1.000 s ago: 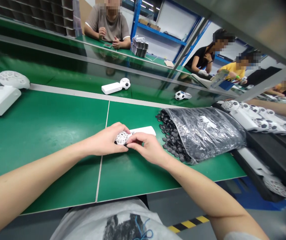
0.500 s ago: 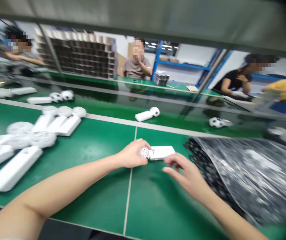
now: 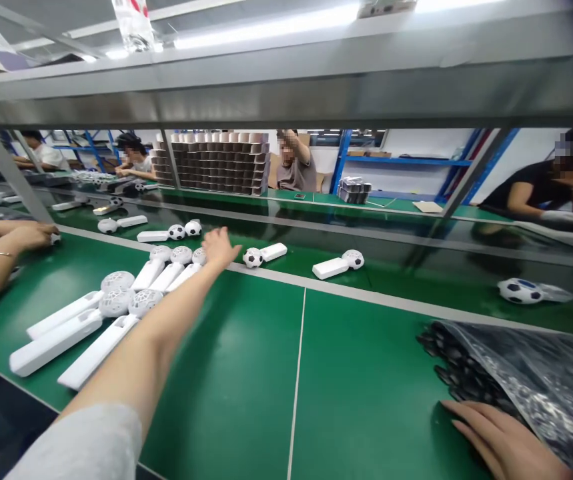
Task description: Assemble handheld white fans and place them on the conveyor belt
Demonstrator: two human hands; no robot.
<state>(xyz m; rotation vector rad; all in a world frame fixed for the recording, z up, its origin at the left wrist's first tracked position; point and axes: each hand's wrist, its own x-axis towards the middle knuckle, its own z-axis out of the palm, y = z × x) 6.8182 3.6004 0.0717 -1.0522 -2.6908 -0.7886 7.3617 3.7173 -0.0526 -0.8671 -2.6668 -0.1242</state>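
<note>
Left grip (image 3: 220,245) open, fingers spread, empty, just above white mesh-ball handles (image 3: 181,255) on green tabletop (image 3: 361,373); right grip (image 3: 501,443) open, flat beside clear bag (image 3: 531,373) of black pentagon pieces (image 3: 459,367).

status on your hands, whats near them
Left hand open, reaching out beside white mesh-ball grilles. Right hand on green mat by clear bag of black hexagonal pieces. Co-worker's hand far left.
</note>
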